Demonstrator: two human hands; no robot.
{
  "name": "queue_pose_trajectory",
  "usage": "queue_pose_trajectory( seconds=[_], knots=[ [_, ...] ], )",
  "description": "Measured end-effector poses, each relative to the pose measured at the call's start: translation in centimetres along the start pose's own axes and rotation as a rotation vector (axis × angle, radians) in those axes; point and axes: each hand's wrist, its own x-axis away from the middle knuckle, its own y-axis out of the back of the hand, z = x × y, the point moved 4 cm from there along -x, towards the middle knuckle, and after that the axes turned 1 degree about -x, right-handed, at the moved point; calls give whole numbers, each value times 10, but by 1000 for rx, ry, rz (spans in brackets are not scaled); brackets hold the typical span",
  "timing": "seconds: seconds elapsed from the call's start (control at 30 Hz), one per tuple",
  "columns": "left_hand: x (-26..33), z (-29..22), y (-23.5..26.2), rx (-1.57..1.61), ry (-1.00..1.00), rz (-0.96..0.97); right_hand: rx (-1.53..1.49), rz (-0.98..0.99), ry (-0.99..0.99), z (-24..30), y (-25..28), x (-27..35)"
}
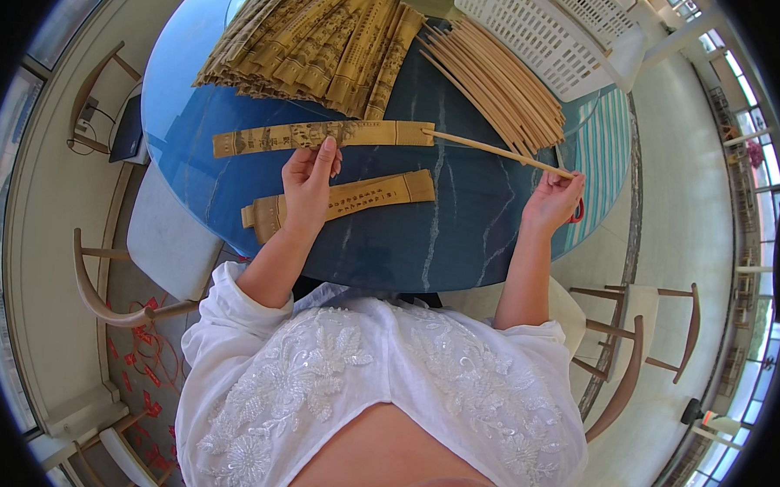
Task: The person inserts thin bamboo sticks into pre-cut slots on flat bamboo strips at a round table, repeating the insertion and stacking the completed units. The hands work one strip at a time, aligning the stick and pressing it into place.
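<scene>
My left hand (309, 181) pinches a long gold paper chopstick sleeve (377, 132) with dark printing, thumb on top. Between the fingers of my right hand (552, 201) is the far end of a pale wooden chopstick (490, 149); whether it is one or a pair I cannot tell. Its other tip meets the right end of the sleeve, and seems just inside the opening. Nearer to me, partly behind my left wrist, a few gold sleeves (383, 193) lie overlapping on the blue table (389, 256).
A big heap of gold sleeves (311, 53) covers the far left of the table. Beside it lies a pile of wooden chopsticks (497, 87), next to a white slotted plastic basket (538, 37). A red curved thing (578, 210) shows behind my right hand. Chairs (166, 225) flank the table.
</scene>
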Motion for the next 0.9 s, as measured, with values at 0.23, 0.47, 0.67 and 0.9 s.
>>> queue_pose_trajectory(
  seconds=[0.23,0.47,0.67,0.9],
  knots=[
    [-1,0,1,2,4,-8,-9,72,-36,-4,3,-2],
    [0,-3,0,-39,-29,2,29,22,29,2,-3,3],
    [1,-4,1,-56,-71,-14,34,50,49,3,-2,2],
    [2,2,-2,-20,26,56,-19,213,-90,-7,-8,5]
  ],
)
